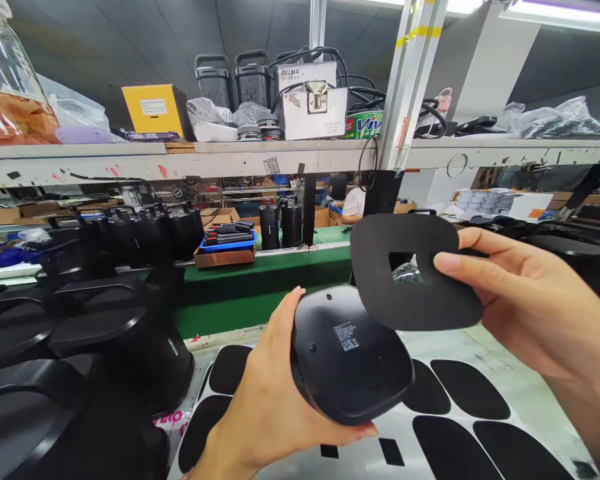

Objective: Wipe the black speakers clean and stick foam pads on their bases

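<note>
My left hand is wrapped round a black speaker-like device, its flat base facing me. Small printed text and several screw holes show on that base. Between thumb and fingers, my right hand pinches a thin black foam pad with rounded corners and a rectangular cutout. The pad hangs above and to the right of the base, overlapping its upper right edge in view; whether they touch I cannot tell. Below lies a pale backing sheet bearing several more black pads.
Several large black devices with handles crowd the left side. A tray of tools and two black cylindrical devices stand beyond a green ledge. An overhead shelf carries boxes and cables. A person is in the background.
</note>
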Demonstrator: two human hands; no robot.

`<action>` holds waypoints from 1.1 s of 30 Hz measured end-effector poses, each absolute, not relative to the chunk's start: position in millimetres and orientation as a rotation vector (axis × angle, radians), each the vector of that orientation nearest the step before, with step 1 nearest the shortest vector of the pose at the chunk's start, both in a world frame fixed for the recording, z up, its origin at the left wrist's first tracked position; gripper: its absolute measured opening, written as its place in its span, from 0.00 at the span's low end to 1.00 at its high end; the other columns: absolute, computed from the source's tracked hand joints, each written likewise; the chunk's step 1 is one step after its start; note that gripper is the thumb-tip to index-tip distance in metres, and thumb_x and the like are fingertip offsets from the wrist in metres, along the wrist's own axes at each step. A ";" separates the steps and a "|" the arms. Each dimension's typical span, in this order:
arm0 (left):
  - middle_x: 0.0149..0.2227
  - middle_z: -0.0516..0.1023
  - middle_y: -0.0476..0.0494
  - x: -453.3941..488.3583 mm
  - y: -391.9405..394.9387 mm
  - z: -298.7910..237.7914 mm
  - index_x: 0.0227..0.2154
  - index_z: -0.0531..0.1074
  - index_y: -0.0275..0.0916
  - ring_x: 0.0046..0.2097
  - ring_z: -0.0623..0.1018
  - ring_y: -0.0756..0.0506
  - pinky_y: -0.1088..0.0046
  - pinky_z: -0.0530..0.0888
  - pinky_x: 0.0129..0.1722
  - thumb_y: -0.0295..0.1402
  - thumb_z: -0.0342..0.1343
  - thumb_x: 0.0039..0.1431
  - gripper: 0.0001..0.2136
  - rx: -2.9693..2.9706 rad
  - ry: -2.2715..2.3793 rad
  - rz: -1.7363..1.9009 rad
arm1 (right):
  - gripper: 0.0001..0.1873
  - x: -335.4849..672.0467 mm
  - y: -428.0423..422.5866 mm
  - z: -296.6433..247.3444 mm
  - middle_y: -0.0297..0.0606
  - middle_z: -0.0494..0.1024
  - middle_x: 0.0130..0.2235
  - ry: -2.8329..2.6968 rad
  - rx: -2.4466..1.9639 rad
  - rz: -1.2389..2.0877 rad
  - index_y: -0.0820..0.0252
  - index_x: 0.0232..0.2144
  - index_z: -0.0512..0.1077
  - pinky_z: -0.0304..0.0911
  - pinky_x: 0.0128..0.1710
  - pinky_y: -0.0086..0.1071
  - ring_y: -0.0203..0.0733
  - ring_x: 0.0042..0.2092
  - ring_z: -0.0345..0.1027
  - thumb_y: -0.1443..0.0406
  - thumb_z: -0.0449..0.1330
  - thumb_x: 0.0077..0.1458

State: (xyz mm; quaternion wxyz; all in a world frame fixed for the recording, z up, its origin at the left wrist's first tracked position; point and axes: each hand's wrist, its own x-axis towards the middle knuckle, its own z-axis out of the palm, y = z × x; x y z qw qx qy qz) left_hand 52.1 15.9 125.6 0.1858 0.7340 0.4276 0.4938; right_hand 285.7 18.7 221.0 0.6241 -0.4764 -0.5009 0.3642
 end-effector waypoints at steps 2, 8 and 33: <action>0.65 0.63 0.40 50.3 17.4 124.5 0.67 0.45 0.54 0.60 0.71 0.31 0.50 0.75 0.55 0.40 0.78 0.23 0.65 2.105 1.228 1.378 | 0.28 284.7 18.0 222.1 0.28 0.70 0.21 -1.158 -1.107 0.846 0.55 0.30 0.69 0.53 0.13 0.22 0.30 0.18 0.58 0.53 0.77 0.29; 0.65 0.64 0.36 45.8 23.0 122.7 0.67 0.37 0.53 0.60 0.72 0.31 0.52 0.78 0.52 0.48 0.76 0.26 0.67 2.286 1.138 1.342 | 0.20 275.5 16.2 197.7 0.29 0.70 0.21 -1.367 -1.203 1.027 0.57 0.29 0.70 0.52 0.16 0.21 0.29 0.19 0.58 0.54 0.73 0.40; 0.64 0.65 0.39 48.7 17.6 124.0 0.67 0.42 0.50 0.60 0.72 0.34 0.59 0.78 0.53 0.42 0.78 0.22 0.67 2.223 1.205 1.387 | 0.15 275.0 18.4 185.2 0.28 0.68 0.22 -1.402 -1.208 1.186 0.57 0.29 0.70 0.49 0.18 0.20 0.28 0.22 0.54 0.59 0.72 0.44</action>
